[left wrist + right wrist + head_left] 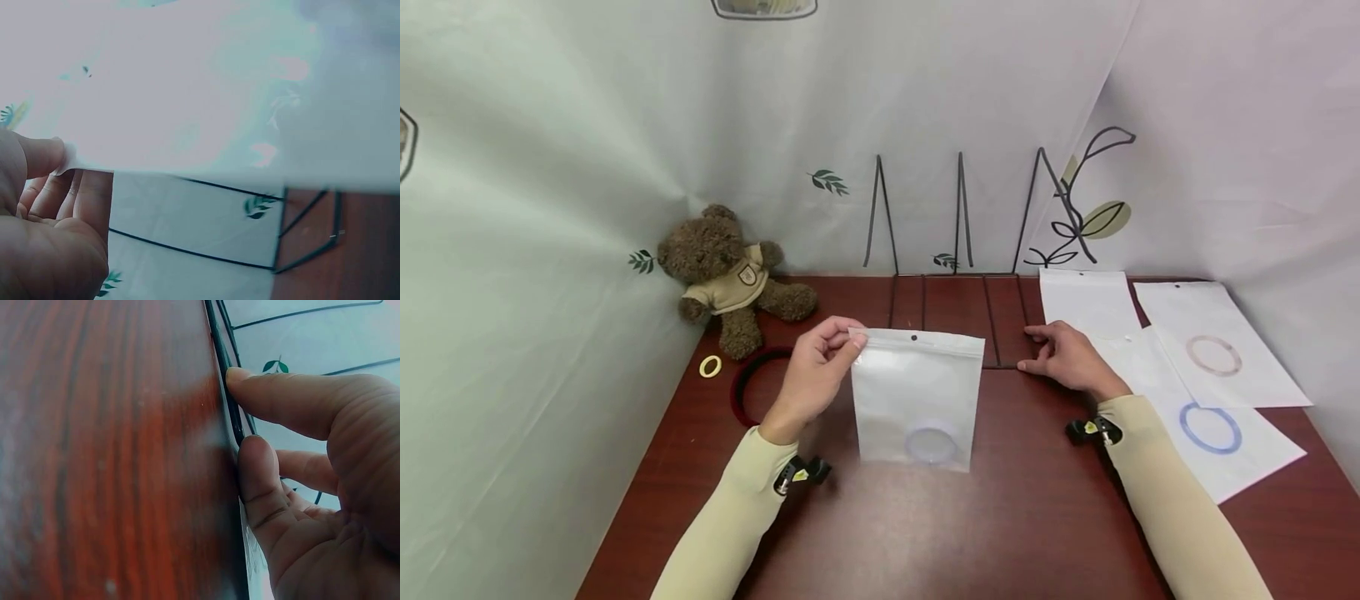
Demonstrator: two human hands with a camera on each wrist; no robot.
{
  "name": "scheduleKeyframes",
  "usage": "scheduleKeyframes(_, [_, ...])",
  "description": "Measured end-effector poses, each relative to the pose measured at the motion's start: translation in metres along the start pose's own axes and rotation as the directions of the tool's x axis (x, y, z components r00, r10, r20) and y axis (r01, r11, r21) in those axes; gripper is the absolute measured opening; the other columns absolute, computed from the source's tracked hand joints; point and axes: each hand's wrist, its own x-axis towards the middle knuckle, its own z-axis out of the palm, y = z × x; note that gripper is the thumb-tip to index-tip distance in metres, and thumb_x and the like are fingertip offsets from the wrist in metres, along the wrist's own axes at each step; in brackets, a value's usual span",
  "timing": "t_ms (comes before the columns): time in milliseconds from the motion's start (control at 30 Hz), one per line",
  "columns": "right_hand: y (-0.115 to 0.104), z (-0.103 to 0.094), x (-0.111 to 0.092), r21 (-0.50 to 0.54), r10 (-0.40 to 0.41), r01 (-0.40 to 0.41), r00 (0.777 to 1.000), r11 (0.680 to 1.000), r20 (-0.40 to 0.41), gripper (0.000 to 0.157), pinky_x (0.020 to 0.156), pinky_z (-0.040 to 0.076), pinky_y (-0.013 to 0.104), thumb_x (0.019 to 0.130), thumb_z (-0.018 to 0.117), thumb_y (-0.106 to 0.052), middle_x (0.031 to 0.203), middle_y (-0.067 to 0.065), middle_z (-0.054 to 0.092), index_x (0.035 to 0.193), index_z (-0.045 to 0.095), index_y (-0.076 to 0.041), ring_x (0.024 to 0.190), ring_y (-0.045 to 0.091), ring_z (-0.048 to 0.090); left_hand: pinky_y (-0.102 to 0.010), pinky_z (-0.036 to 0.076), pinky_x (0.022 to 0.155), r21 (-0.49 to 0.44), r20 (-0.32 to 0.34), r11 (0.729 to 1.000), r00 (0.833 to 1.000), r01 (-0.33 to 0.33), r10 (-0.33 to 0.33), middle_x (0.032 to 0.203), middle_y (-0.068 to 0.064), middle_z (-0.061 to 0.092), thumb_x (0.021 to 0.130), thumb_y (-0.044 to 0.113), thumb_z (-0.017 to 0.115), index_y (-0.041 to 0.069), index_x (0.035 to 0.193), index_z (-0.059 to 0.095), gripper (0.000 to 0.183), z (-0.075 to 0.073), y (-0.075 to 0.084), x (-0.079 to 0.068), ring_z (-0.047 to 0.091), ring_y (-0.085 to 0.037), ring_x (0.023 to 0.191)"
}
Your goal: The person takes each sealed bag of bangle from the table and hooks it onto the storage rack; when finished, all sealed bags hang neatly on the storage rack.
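Note:
My left hand (818, 371) pinches the top left corner of a white zip-top pouch (917, 392), thumb in front and fingers behind. The pouch hangs upright over the table, with a pale ring (931, 445) showing through its lower part. Behind it stands a black wire rack (991, 321) with three tall pointed dividers. At the rack's front right corner, my right hand (1063, 358) grips the low wire frame between thumb and fingers. The right wrist view shows these fingertips (255, 453) against the wire. Part of the rack's base is hidden by the pouch.
More white pouches lie overlapping at the right, one with a blue ring (1210, 428), another with a pinkish ring (1213, 356). A teddy bear (730, 279) sits at the back left. Near it lie a small yellow ring (710, 367) and a dark red band (742, 387).

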Motion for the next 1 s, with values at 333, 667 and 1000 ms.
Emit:
scheduleKeyframes(333, [-0.003,-0.001,0.001,-0.003,-0.012,0.012,1.000,1.000,0.020,0.079,0.090,0.049,0.045,0.086,0.090,-0.028,0.102,0.017,0.068,0.146,0.056,0.010,0.078,0.015,0.061,-0.026,0.044,0.049,0.021,-0.108,0.995,0.989,-0.101,0.103,0.081,0.005,0.072,0.106,0.011,0.065,0.000,0.113,0.068,0.013,-0.018,0.026,0.009,0.054,-0.010,0.056])
scheduleKeyframes(667, [-0.006,-0.002,0.003,-0.004,0.025,-0.025,0.999,1.000,0.041,0.080,0.078,0.047,0.034,0.086,0.089,-0.027,0.092,0.011,0.068,0.148,0.054,0.010,0.072,0.014,0.060,-0.021,0.044,0.057,-0.009,-0.242,0.987,0.958,-0.162,0.155,0.082,0.008,0.075,0.105,0.013,0.067,0.006,0.111,0.071,0.009,-0.035,0.041,0.027,0.061,-0.009,0.066])
scheduleKeyframes(1000, [-0.007,-0.004,0.004,-0.012,0.050,-0.050,0.998,0.999,0.050,0.082,0.077,0.048,0.034,0.086,0.089,-0.028,0.100,0.014,0.066,0.150,0.053,0.008,0.074,0.015,0.060,-0.022,0.056,0.065,-0.028,-0.254,0.990,0.959,-0.137,0.126,0.089,0.010,0.079,0.106,0.016,0.066,0.006,0.112,0.070,0.012,-0.040,0.041,0.042,0.072,-0.009,0.079])
